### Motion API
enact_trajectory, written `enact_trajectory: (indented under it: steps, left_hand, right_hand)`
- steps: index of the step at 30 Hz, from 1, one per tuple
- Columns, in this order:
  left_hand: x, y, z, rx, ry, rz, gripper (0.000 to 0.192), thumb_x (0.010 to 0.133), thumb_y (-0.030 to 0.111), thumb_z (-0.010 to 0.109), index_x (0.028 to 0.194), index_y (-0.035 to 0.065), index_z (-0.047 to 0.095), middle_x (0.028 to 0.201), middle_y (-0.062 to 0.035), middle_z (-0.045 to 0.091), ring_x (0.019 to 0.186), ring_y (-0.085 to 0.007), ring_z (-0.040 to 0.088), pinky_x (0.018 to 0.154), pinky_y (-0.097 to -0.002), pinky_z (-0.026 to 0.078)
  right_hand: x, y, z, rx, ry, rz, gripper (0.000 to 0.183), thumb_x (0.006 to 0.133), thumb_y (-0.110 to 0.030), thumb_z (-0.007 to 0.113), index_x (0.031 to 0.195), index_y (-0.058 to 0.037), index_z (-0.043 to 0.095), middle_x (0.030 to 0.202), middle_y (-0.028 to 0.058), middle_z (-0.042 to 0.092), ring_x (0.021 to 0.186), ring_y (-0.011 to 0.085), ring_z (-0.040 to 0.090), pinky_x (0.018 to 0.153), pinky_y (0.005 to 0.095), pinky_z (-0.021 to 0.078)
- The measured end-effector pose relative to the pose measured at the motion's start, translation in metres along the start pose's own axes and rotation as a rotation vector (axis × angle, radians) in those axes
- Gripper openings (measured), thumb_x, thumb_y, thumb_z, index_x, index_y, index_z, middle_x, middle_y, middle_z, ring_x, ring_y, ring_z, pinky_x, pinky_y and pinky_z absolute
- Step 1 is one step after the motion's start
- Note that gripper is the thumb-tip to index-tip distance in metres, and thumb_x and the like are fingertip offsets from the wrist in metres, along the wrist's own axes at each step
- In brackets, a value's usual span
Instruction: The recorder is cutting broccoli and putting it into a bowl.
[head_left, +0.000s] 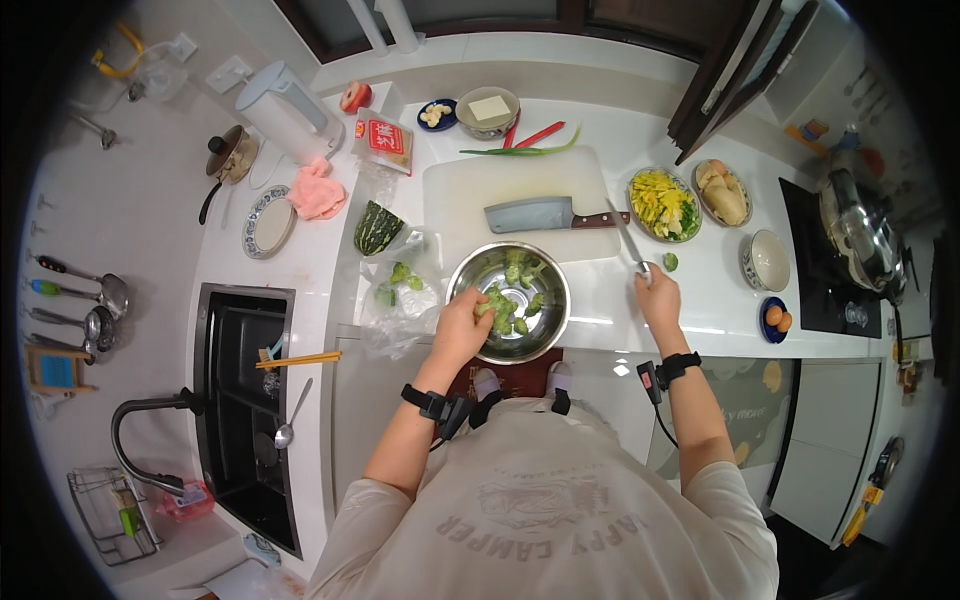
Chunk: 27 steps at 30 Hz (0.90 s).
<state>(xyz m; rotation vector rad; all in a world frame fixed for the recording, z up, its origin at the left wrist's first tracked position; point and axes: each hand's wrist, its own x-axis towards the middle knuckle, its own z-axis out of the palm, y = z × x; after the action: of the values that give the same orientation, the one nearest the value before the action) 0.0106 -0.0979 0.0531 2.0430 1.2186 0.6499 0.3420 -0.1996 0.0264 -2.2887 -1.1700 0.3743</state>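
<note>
My left hand (466, 322) is over the left part of a stainless steel bowl (564, 300), its fingers closed on a broccoli floret (496, 304). More florets lie inside the bowl. To the right, my right hand (658, 292) grips the handle of a small knife (626, 232), whose blade points up and away beside the cutting board. A cleaver (532, 215) lies on the white cutting board (465, 184), behind the bowl. Left of the bowl, broccoli pieces (403, 274) rest on a clear plastic bag (409, 300). One small green piece (670, 262) sits near my right hand.
Behind the board are a bowl of tofu (487, 131), red peppers (541, 135) and green onion. At right stand a plate of yellow and green cut food (664, 204), an empty bowl (766, 260), eggs (777, 319) and a cooktop (799, 255). A sink (247, 420) is left.
</note>
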Motion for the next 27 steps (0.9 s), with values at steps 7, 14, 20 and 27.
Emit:
enact_trajectory:
  steps: [7, 14, 20, 27]
  left_hand:
    - [-0.014, 0.002, -0.008, -0.114, -0.021, -0.108, 0.019, 0.079, 0.008, 0.069, 0.092, -0.0001, 0.058, 0.068, -0.0108, 0.057, 0.058, -0.0196, 0.056, 0.057, -0.0314, 0.046]
    - [-0.017, 0.006, -0.008, -0.138, 0.027, -0.12, 0.018, 0.08, 0.007, 0.069, 0.092, -0.0001, 0.058, 0.069, -0.01, 0.058, 0.059, -0.0181, 0.056, 0.058, -0.03, 0.047]
    - [-0.018, 0.001, -0.009, -0.183, 0.051, -0.163, 0.018, 0.082, 0.004, 0.068, 0.098, -0.0002, 0.06, 0.074, -0.0048, 0.06, 0.063, -0.0099, 0.055, 0.06, -0.0252, 0.048]
    - [-0.018, 0.005, -0.009, -0.227, 0.048, -0.202, 0.019, 0.084, 0.003, 0.067, 0.101, 0.0001, 0.059, 0.077, -0.005, 0.06, 0.067, -0.0096, 0.057, 0.062, -0.025, 0.049]
  right_hand:
    - [0.026, 0.074, -0.014, -0.335, 0.268, -0.083, 0.029, 0.082, -0.02, 0.063, 0.111, -0.0166, 0.063, 0.126, 0.0038, 0.056, 0.089, 0.0286, 0.065, 0.074, 0.0394, 0.0534]
    - [0.042, 0.084, -0.027, -0.377, 0.306, -0.013, 0.031, 0.082, -0.015, 0.059, 0.112, -0.0118, 0.06, 0.114, 0.0075, 0.057, 0.085, 0.0312, 0.063, 0.072, 0.0408, 0.0524]
    - [0.032, 0.048, -0.028, -0.151, 0.334, -0.177, 0.027, 0.081, -0.014, 0.064, 0.107, -0.0081, 0.061, 0.105, 0.0101, 0.06, 0.085, 0.0317, 0.063, 0.071, 0.0394, 0.0516]
    - [-0.028, -0.097, 0.015, 0.291, -0.144, -0.56, 0.028, 0.077, -0.012, 0.07, 0.103, -0.0058, 0.064, 0.1, 0.0115, 0.063, 0.088, 0.0316, 0.063, 0.075, 0.0361, 0.0517]
